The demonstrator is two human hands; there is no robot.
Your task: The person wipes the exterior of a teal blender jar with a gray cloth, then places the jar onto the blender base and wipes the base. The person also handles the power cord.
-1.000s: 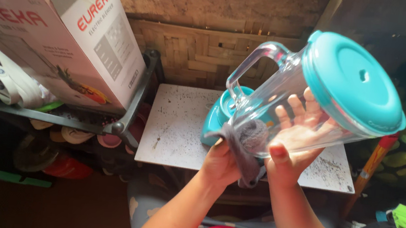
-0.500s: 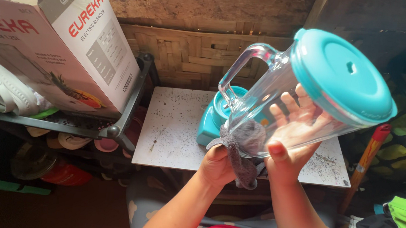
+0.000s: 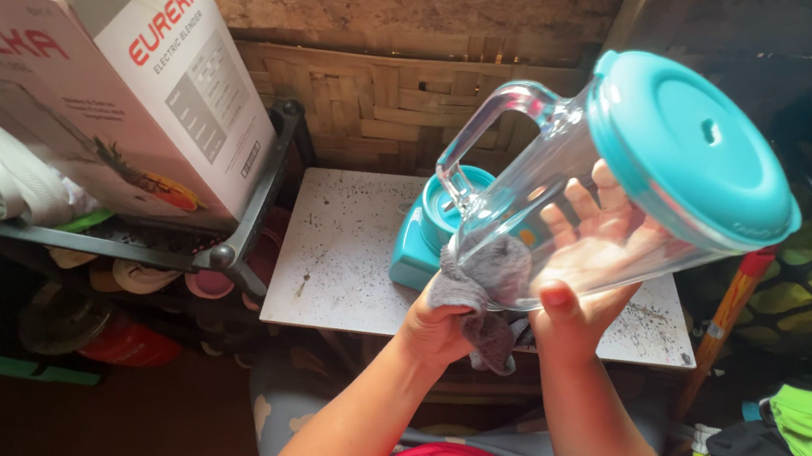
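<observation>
A clear plastic blender jar (image 3: 542, 182) with a teal lid (image 3: 691, 147) is tilted in the air, lid toward me and to the right, its handle at the upper left. My right hand (image 3: 588, 267) cups the jar's side from below, fingers spread behind the clear wall. A crumpled grey cloth (image 3: 485, 292) is gripped in my left hand (image 3: 436, 327) and pressed against the jar's bottom end. Behind the jar, the teal blender base (image 3: 431, 231) stands on a white speckled tabletop (image 3: 342, 262).
A large white appliance box (image 3: 110, 76) rests on a black metal rack (image 3: 246, 221) at the left, with bowls and cups below it. A woven wall stands behind the table. At the right are a stick with a red end (image 3: 729, 312) and piled clothes (image 3: 807, 431).
The jar has shifted slightly to the left and lower in my hands. The left hand with the cloth stays at the jar's bottom end.
</observation>
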